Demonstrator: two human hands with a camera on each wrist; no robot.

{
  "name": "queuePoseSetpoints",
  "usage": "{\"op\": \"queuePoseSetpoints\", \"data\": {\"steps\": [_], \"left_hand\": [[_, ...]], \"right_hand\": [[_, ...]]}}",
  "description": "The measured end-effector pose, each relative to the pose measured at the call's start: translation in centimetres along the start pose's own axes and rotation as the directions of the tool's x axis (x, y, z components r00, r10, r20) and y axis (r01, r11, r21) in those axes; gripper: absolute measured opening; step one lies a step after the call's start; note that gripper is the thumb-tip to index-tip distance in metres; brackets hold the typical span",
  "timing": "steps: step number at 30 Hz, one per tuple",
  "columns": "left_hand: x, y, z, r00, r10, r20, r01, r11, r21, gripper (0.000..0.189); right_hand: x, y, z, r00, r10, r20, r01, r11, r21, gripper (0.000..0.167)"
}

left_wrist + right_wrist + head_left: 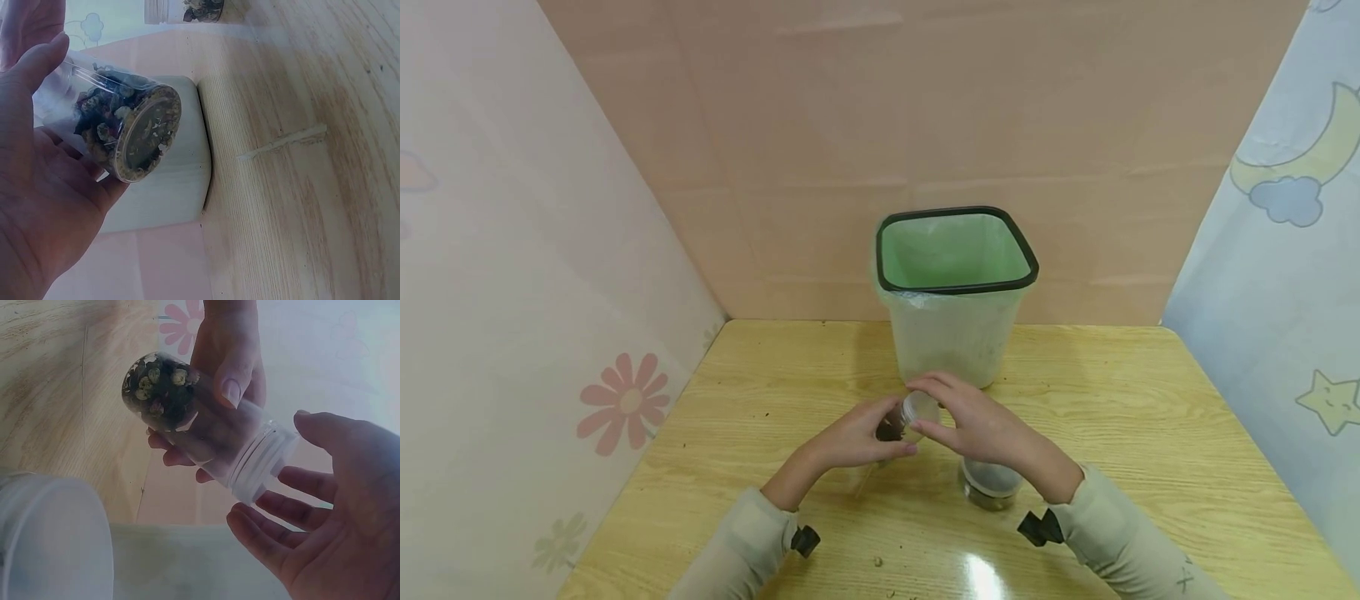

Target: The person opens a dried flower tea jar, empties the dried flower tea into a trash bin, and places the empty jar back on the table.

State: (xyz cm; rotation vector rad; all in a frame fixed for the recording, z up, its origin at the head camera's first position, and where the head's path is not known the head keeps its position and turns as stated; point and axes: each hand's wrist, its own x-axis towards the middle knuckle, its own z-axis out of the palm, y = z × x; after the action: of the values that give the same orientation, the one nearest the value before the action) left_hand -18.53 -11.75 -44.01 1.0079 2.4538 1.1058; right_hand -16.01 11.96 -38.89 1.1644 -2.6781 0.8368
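Note:
A clear plastic jar (181, 412) with dried flower buds and dark leaves in its lower part is held up over the table, tilted. My left hand (863, 437) grips it round the body, thumb on one side and fingers on the other, as the left wrist view also shows. At the top of the jar is a whitish screw lid (265, 462). My right hand (973, 417) has its thumb and fingertips spread round this lid, pinching its edge. A second lidded jar (991, 485) stands on the table below my right hand; the right wrist view shows its pale lid (59, 537) close by.
Behind the hands stands a pale green waste bin (951, 333) with a black rim and a plastic liner. A thin pale strip (284, 142) lies on the wooden table (1120, 417), and small crumbs (877, 562) lie near the front. Printed walls border the sides.

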Motion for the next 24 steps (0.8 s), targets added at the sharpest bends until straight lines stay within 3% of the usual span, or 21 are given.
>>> {"op": "queuePoseSetpoints", "data": {"steps": [12, 24], "left_hand": [[-0.02, -0.06, 0.01, 1.000, 0.005, -0.002, -0.005, 1.000, -0.006, 0.048], [-0.39, 0.15, -0.41, 0.998, 0.042, 0.036, -0.042, 0.999, -0.019, 0.058]], "right_hand": [[0.04, 0.02, 0.11, 1.000, -0.023, 0.015, 0.022, 1.000, 0.007, 0.045], [0.09, -0.04, -0.04, 0.989, -0.147, 0.012, 0.147, 0.989, 0.013, 0.043]]}}
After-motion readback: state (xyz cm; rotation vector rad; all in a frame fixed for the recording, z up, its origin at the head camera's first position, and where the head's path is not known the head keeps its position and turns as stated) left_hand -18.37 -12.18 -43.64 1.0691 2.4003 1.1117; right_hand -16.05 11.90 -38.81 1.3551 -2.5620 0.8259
